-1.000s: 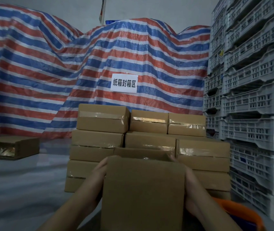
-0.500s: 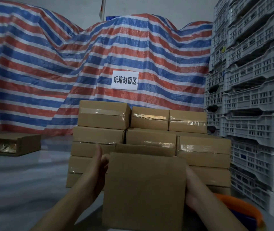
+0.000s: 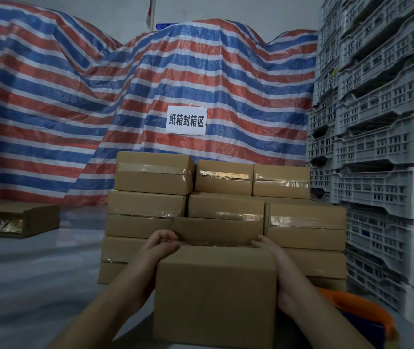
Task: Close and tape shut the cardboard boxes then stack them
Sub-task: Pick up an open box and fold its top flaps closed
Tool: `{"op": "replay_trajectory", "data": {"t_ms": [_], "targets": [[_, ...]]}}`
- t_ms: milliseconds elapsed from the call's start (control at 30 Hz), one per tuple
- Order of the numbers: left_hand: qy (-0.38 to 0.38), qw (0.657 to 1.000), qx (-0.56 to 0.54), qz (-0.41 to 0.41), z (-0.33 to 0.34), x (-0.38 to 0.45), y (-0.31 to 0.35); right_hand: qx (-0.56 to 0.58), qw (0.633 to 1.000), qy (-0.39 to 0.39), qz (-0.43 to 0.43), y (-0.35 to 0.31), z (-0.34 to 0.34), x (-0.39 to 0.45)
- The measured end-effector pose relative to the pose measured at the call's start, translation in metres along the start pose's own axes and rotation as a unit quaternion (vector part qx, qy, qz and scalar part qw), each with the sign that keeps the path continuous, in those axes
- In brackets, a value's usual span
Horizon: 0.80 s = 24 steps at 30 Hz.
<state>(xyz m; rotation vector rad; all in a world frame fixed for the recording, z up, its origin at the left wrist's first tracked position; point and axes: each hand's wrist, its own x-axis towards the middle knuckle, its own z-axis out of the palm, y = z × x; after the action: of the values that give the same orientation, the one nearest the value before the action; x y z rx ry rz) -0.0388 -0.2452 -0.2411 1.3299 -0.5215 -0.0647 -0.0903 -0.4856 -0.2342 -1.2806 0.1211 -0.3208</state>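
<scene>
A brown cardboard box sits right in front of me, its far flap still standing up. My left hand grips the box's top left corner with curled fingers. My right hand holds the top right edge, fingers hooked over it. Behind the box stands a stack of taped cardboard boxes, three layers showing, with clear tape across their fronts.
A lone box lies on the grey floor at the left. Stacked white plastic crates fill the right side. A striped tarp with a white sign hangs behind. An orange object lies at lower right.
The near flap has folded down, so the box front looks shorter. Both hands slid up from the box's sides to its top corners.
</scene>
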Motion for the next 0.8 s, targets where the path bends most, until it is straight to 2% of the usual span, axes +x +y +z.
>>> {"op": "replay_trajectory", "data": {"t_ms": [100, 233, 400, 533, 667, 800], "targets": [[0.021, 1.0, -0.017, -0.005, -0.001, 0.003, -0.004, 0.024, 0.999, -0.028, 0.028, 0.0, 0.0, -0.003], [0.043, 0.998, -0.038, -0.005, -0.002, 0.006, -0.008, 0.0, 0.997, -0.076, 0.006, -0.002, -0.002, -0.007], [0.048, 0.995, -0.061, 0.07, -0.002, 0.01, -0.006, -0.027, 0.992, -0.12, -0.04, -0.004, -0.007, -0.007], [0.046, 0.996, -0.034, 0.072, -0.005, 0.005, -0.005, -0.016, 0.987, -0.148, -0.059, -0.005, -0.009, -0.009], [0.043, 0.996, 0.046, 0.063, -0.005, 0.001, -0.004, -0.063, 0.981, -0.16, -0.091, -0.004, -0.011, -0.011], [0.052, 0.996, 0.061, 0.05, -0.006, 0.004, -0.004, -0.107, 0.981, -0.136, -0.089, -0.004, -0.008, -0.014]]}}
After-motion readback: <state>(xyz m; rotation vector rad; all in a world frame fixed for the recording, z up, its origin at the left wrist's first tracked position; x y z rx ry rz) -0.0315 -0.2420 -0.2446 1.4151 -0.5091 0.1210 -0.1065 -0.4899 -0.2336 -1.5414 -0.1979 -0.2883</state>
